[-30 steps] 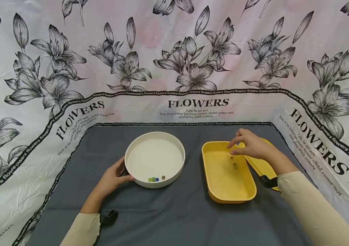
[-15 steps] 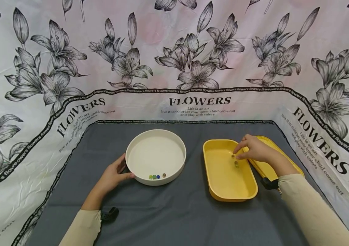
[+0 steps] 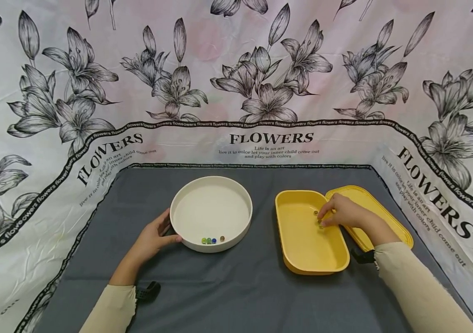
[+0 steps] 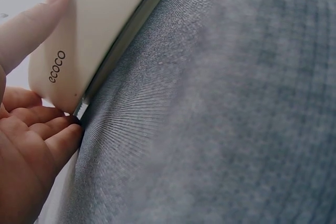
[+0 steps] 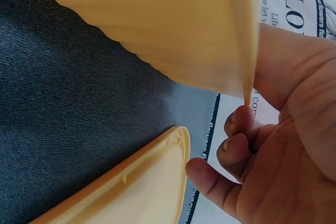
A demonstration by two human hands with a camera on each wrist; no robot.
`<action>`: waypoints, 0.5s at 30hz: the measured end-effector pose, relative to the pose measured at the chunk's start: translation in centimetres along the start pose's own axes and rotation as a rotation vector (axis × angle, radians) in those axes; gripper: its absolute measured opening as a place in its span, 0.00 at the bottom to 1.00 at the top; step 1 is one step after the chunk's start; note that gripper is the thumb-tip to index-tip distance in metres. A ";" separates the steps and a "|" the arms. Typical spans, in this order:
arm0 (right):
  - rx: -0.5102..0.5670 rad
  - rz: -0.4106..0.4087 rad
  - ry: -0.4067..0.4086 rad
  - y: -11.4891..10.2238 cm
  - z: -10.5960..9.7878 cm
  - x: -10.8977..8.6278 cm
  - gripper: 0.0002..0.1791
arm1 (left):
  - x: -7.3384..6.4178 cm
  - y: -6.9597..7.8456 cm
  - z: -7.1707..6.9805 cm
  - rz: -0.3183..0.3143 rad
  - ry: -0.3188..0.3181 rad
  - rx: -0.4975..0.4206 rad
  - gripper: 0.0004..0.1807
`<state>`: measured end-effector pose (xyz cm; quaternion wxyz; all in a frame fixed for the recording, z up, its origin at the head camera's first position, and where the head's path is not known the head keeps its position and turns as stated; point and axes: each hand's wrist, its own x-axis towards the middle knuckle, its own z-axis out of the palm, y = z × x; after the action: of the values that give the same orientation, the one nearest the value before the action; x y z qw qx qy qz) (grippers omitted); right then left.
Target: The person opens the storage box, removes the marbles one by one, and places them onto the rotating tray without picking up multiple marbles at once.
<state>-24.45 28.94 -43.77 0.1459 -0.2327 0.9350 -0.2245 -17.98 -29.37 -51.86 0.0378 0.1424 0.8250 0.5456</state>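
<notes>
My left hand point(image 3: 151, 241) holds the side of a round off-white bowl point(image 3: 211, 208), thumb against its outer wall. In the left wrist view the loosely bent fingers touch the lower edge of the bowl point(image 4: 100, 19), marked "ecoco". Several small marbles point(image 3: 208, 241) lie together inside at the near side. My right hand point(image 3: 345, 215) reaches over the right rim of a yellow rectangular container point(image 3: 307, 249) and pinches a yellowish marble between thumb and index finger. Another, brownish marble point(image 3: 315, 212) lies just behind those fingertips. In the right wrist view the container wall hides the pinch.
A yellow lid point(image 3: 386, 219) lies right of the container, partly under the right forearm. Grey cloth point(image 3: 236, 296) covers the table, with a flower-printed white sheet point(image 3: 270, 101) standing behind and along both sides.
My right hand has moved down and nearer into the yellow container, and its thumb and index finger have closed on the nearer marble. My left hand stays on the bowl.
</notes>
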 end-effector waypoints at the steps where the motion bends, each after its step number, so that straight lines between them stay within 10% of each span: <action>1: -0.001 0.000 0.003 0.0 0.1 0.0 0.08 | 0.0 0.0 0.0 0.001 -0.001 -0.001 0.59; 15: -0.054 0.084 0.022 -0.5 1.7 0.3 0.08 | 0.0 0.3 0.0 -0.027 0.003 0.002 0.60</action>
<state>-23.86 27.81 -45.02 0.1383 -0.1948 0.9512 -0.1953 -17.92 -29.25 -51.57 0.0437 0.1304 0.8275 0.5444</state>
